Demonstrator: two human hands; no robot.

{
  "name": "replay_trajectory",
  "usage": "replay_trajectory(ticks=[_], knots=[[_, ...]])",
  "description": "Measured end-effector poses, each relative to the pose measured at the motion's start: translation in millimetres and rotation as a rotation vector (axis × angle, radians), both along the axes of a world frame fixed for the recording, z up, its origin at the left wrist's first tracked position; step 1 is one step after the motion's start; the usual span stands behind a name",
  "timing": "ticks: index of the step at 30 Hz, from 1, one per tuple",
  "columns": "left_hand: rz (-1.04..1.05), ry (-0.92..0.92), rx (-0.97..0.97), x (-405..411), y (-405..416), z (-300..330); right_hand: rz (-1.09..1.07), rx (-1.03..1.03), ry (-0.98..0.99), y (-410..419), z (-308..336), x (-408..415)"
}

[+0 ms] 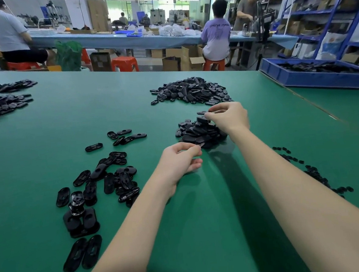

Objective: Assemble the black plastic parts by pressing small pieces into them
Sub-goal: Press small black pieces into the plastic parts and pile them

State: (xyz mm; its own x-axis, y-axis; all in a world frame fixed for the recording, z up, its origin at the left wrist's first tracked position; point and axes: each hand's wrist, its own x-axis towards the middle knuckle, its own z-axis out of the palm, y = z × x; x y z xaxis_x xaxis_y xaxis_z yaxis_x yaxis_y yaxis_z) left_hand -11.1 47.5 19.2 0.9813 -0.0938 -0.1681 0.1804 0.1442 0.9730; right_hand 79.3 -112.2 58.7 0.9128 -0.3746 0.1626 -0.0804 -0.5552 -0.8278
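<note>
Green desk. R hand over near pile of black parts, fingertips pinching a piece at pile top. L hand just beside pile w/ fingers curled; can't tell if holding anything. Loose oval parts lie at left.

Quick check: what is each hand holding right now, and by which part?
The right hand pinches a black piece by its near end, above the small pile. The left hand has its fingers curled; whether it holds anything cannot be told.

Glossy black plastic parts, matt green table, blue plastic bin
</note>
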Motion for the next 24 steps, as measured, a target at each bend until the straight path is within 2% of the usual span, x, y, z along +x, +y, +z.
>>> replay_trajectory(ticks=[7, 15, 18, 21, 24], knots=[[-0.024, -0.008, 0.044, -2.2, -0.7, 0.8, -0.002, -0.095, 0.039, 0.7, -0.6, 0.2], [-0.070, -0.020, 0.132, -6.3, -4.7, 1.2, 0.092, -0.078, -0.100, 3.9, -1.0, -7.6], [-0.094, -0.047, 0.196, -7.3, -5.5, 0.6, 0.288, -0.158, -0.037, 17.6, 3.1, -10.6], [-0.111, -0.063, 0.250, -9.6, -7.1, -0.7, 0.587, -0.326, 0.162, 42.4, 13.0, -17.3], [-0.119, -0.060, 0.282, -11.7, -6.6, -1.2, 0.760, -0.458, 0.271, 71.8, 21.6, -21.4]])
